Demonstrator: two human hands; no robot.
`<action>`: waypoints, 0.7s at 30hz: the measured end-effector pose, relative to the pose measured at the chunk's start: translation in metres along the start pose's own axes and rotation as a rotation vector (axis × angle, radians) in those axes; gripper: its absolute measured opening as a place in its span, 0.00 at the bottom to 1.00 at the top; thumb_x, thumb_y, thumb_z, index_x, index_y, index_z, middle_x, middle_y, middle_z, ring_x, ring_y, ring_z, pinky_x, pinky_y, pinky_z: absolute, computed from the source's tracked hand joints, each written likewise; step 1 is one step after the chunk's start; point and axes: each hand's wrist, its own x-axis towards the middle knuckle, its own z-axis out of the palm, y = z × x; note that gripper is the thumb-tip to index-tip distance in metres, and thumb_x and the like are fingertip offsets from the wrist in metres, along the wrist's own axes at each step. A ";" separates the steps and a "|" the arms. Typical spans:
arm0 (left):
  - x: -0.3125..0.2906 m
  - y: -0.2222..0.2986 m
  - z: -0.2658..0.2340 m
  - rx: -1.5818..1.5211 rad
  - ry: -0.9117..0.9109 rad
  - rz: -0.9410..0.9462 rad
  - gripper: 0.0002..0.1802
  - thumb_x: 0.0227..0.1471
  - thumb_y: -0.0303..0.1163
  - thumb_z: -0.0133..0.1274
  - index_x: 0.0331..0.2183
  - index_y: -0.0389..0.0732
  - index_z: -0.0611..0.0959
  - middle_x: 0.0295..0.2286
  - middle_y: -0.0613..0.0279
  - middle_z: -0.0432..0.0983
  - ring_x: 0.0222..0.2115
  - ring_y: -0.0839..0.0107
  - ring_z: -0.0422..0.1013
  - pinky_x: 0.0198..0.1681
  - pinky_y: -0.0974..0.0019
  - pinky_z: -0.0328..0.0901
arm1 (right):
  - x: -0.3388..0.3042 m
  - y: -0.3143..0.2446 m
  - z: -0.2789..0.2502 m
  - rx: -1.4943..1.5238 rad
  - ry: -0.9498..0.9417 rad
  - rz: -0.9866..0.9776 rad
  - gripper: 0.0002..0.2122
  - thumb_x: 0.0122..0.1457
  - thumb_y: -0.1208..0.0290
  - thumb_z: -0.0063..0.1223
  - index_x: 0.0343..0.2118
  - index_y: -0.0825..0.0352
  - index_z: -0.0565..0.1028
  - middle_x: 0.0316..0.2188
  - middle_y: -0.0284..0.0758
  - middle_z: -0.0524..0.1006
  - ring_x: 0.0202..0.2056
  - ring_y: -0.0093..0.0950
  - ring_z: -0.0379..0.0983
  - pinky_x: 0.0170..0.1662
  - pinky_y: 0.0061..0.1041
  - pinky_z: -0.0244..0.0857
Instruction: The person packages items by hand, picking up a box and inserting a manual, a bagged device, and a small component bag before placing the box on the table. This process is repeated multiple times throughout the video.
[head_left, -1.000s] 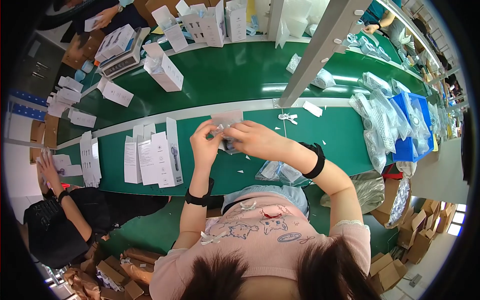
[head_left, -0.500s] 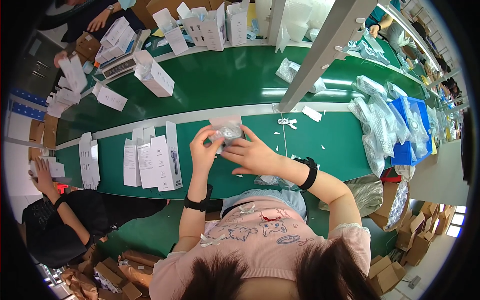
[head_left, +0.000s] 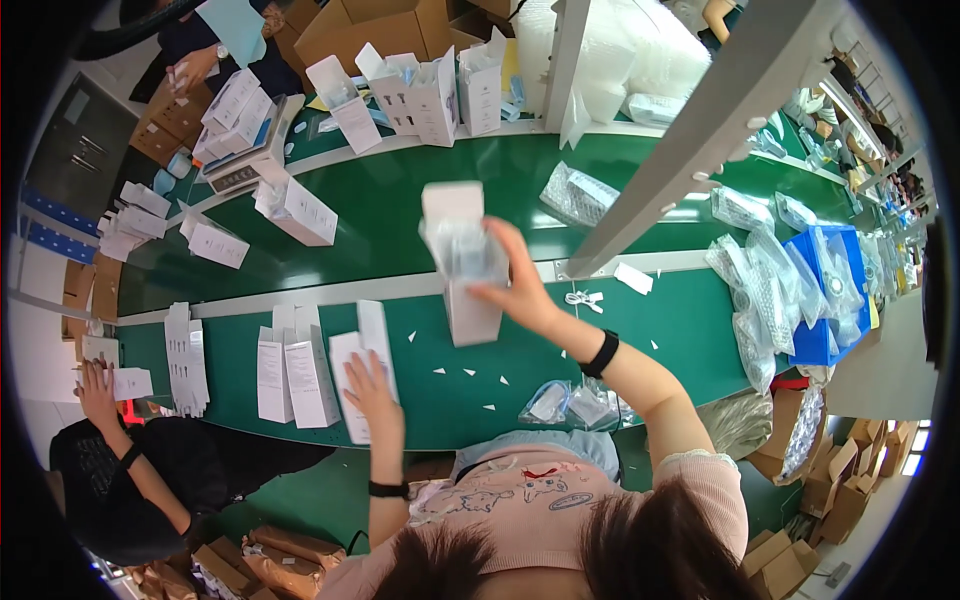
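My right hand (head_left: 510, 275) is closed around the side of an open white carton (head_left: 472, 318), held upright over the edge between the bench and the belt. Its top flap stands up, and a clear plastic-wrapped item (head_left: 468, 255) shows in its mouth; motion blur hides what it is. My left hand (head_left: 372, 388) grips a second white carton (head_left: 348, 350) near the front of the bench, its fingers over the face and its tall flap raised. Two more white cartons (head_left: 310, 385) stand just left of it.
Bagged parts (head_left: 572, 402) lie by the front edge, with a white cable (head_left: 584, 298) and paper scraps farther back. A metal post (head_left: 660, 150) rises at right, before a blue bin (head_left: 830, 345) and bubble-wrap bags (head_left: 755, 300). A co-worker's hand (head_left: 97, 392) is at far left.
The wrapped item both hands held is now apparently in the open carton in my right hand. My left hand has moved down left to another carton, which has shifted right from its neighbours.
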 end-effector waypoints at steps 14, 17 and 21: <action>0.032 0.039 -0.003 -0.548 -0.381 0.143 0.43 0.37 0.35 0.57 0.53 0.39 0.56 0.53 0.46 0.48 0.53 0.51 0.46 0.53 0.55 0.47 | 0.122 0.121 -0.017 0.047 0.275 -0.134 0.35 0.41 0.73 0.57 0.54 0.63 0.53 0.54 0.42 0.53 0.55 0.40 0.49 0.55 0.39 0.45; 0.028 0.038 0.021 -0.637 -0.461 0.154 0.44 0.36 0.34 0.58 0.53 0.37 0.55 0.52 0.47 0.50 0.53 0.53 0.47 0.53 0.57 0.48 | 0.109 0.151 -0.051 -0.885 0.461 -0.050 0.30 0.43 0.68 0.53 0.52 0.59 0.58 0.49 0.46 0.59 0.52 0.44 0.52 0.53 0.48 0.44; 0.013 0.039 0.019 -0.942 -0.632 -0.008 0.43 0.36 0.30 0.58 0.53 0.37 0.56 0.51 0.49 0.52 0.52 0.56 0.50 0.53 0.59 0.47 | 0.078 0.198 -0.046 -1.459 0.299 0.658 0.24 0.45 0.68 0.49 0.49 0.55 0.62 0.42 0.43 0.65 0.46 0.47 0.57 0.49 0.56 0.42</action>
